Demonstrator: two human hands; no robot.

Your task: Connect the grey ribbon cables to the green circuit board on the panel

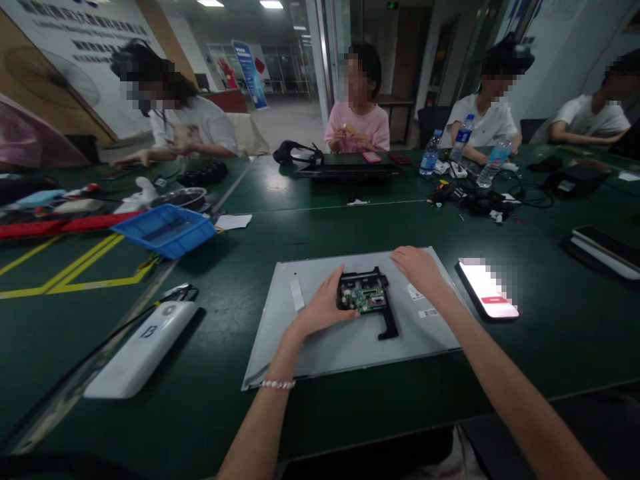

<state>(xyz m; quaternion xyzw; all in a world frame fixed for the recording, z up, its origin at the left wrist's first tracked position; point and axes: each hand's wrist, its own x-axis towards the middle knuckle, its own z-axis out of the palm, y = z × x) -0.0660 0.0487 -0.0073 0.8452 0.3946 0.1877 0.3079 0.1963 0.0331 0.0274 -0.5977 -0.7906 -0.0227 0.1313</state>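
A grey flat panel [325,360], like the back of a display screen, lies on the green table. On it is a green circuit board [367,300] in a black plastic frame [389,325] with an arm reaching toward me. My left hand [325,303] grips the frame's left side, thumb at the near edge and fingers at the far edge. My right hand [417,270] is over the panel's far right part, to the right of the frame and apart from it. Its fingers are curled together, and their tips are partly hidden, so what they hold cannot be made out.
Right of the panel lies a lit phone [487,290]; a white power bank [145,347] with a cable lies left. Farther back are a blue tray [170,230], a black laptop [347,170], water bottles [463,137] and tangled cables [470,199]. Several people sit around the table.
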